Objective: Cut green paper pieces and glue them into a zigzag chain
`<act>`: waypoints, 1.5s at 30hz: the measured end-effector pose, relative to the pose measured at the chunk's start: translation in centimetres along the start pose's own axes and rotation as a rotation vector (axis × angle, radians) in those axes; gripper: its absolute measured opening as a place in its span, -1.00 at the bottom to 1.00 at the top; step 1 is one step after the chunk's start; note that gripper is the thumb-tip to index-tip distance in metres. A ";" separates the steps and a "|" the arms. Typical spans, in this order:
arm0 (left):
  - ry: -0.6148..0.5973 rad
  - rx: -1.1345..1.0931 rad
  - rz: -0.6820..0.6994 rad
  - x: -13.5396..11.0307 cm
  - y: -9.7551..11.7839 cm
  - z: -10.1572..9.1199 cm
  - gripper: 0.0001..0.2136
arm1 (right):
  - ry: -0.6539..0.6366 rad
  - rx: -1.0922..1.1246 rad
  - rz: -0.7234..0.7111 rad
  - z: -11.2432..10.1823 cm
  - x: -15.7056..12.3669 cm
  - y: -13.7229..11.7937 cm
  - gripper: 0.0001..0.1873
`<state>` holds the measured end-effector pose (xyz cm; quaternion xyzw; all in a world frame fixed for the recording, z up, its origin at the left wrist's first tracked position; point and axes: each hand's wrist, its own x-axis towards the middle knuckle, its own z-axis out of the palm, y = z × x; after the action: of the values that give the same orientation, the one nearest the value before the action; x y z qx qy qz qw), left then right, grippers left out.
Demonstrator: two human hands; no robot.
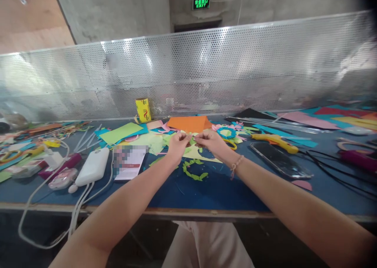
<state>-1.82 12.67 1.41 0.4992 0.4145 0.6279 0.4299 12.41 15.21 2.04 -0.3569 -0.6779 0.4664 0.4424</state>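
Observation:
My left hand and my right hand meet over the blue table, fingers pinched together on a small green paper piece held between them. A cord bracelet sits on my right wrist. Below the hands lies a curled green paper strip with a cut edge. Yellow-green paper sheets lie under and behind the hands.
An orange sheet, paper flowers, a yellow glue gun and a phone lie to the right. A white power bank with cables, a card and scissors are left. A perforated metal screen backs the table.

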 end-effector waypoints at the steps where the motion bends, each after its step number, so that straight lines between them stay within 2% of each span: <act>1: -0.002 0.002 -0.004 -0.1 0.0 0.0 -0.75 | 0.011 0.012 0.009 0.0 0.0 -0.1 -0.67; 6: -0.046 -0.067 -0.020 -0.3 0.4 0.4 -0.70 | 0.031 0.067 0.041 -0.2 -0.1 -0.5 -0.63; 13: -0.026 -0.028 0.017 -0.2 0.2 0.4 -0.70 | -0.027 -0.102 -0.069 -0.2 0.0 -0.3 -0.72; 17: -0.045 -0.015 0.038 -0.1 0.0 0.3 -0.70 | -0.016 -0.109 -0.062 -0.3 0.2 0.0 -0.77; 26: -0.087 -0.031 -0.054 -0.3 0.3 0.3 -0.78 | -0.032 -0.203 -0.112 -0.8 0.1 -0.2 -0.83; 33: -0.075 0.039 -0.016 0.0 0.2 0.1 -0.80 | -0.046 -0.239 -0.128 -0.8 0.0 -0.5 -0.81; 38: -0.044 -0.007 -0.004 0.0 0.2 0.0 -0.75 | -0.032 -0.216 -0.073 -0.7 -0.2 -1.2 -0.81; 45: -0.070 -0.081 -0.045 -0.4 0.4 0.2 -0.72 | 0.001 -0.287 -0.124 -0.7 -0.4 -1.5 -0.83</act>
<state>-1.64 12.22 1.70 0.4935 0.3847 0.6163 0.4781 13.10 14.63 3.47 -0.3742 -0.7580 0.3363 0.4151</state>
